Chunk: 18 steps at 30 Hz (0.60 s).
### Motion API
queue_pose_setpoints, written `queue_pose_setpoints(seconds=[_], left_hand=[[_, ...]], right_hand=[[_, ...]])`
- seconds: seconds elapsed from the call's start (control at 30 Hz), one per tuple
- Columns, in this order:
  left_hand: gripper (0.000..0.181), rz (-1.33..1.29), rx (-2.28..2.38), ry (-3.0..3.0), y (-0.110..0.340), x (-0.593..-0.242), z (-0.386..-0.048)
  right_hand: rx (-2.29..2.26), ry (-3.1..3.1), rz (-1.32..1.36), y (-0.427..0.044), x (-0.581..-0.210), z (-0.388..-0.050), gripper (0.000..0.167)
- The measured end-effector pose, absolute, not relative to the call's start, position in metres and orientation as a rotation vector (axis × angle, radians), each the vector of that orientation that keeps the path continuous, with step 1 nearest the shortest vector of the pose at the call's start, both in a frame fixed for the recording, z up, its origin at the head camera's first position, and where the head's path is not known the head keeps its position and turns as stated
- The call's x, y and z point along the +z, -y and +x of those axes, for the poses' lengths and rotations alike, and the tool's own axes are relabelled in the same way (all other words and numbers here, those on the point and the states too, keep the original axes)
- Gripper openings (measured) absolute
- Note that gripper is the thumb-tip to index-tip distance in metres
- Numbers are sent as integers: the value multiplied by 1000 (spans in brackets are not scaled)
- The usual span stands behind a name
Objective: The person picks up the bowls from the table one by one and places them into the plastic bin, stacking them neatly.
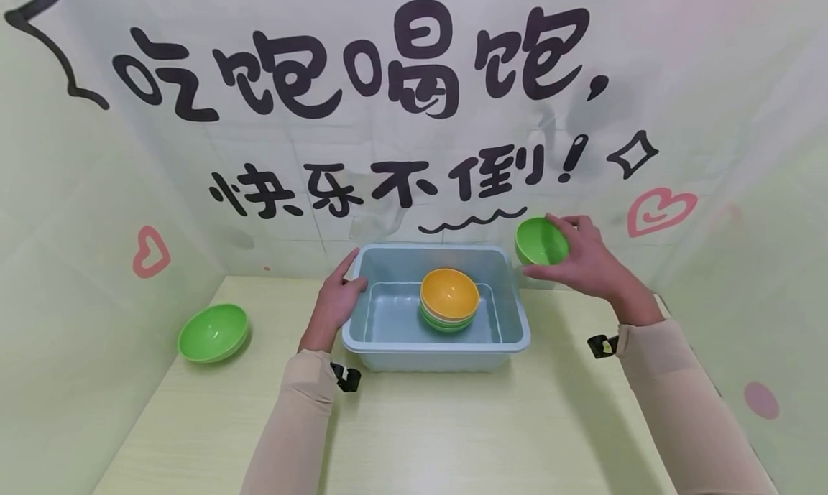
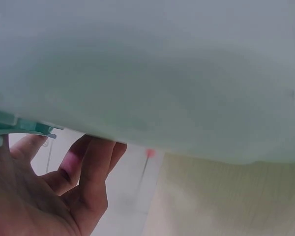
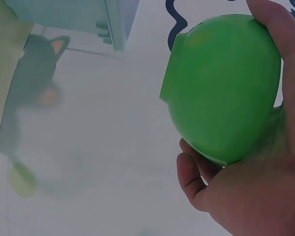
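My right hand grips a small green bowl by its rim, raised beside the basin's right end. In the right wrist view the same bowl shows its outside, with fingers and thumb round its edge. A light blue plastic basin stands on the table. My left hand holds its left rim, thumb over the edge and fingers outside. The left wrist view shows curled fingers against the basin's wall. Inside the basin sits a stack of bowls, with an orange bowl on top and white and green ones below.
Another green bowl stands upright on the pale wooden table, left of the basin near the side wall. A white cloth wall with black writing rises right behind the basin. Side walls bound the table left and right.
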State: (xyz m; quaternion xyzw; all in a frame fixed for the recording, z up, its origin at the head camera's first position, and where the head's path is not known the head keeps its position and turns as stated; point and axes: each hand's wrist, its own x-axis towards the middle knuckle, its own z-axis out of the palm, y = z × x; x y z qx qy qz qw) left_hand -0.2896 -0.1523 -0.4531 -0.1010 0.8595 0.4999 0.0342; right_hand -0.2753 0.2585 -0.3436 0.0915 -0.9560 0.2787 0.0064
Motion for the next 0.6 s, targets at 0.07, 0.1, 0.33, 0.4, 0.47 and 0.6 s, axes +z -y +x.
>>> queue_pose_setpoints(seconds=[0.07,0.1,0.33,0.4,0.47,0.6], left_hand=[[71,-307,1537,-2643,152,-453,-290],[71,-305,1538,-2642,152,-453,-290],[71,-320,1544,-2635,153,-453,-289],[70,-319,1547,-2631,153,-452,-289],[70,-315,1551,-2627,153,-452,-289],[70,-307,1554,-2628,153,-452,-289]], right_hand=[[887,3008,313,-255,-345,-277,110],[899,3012,327,-252,-346,-277,110],[1003,3004,466,-234,-345,-286,104],[1026,3006,504,-229,-346,-288,103],[1049,3006,536,-224,-348,-290,103],[1064,3010,591,-215,-351,-294,104]])
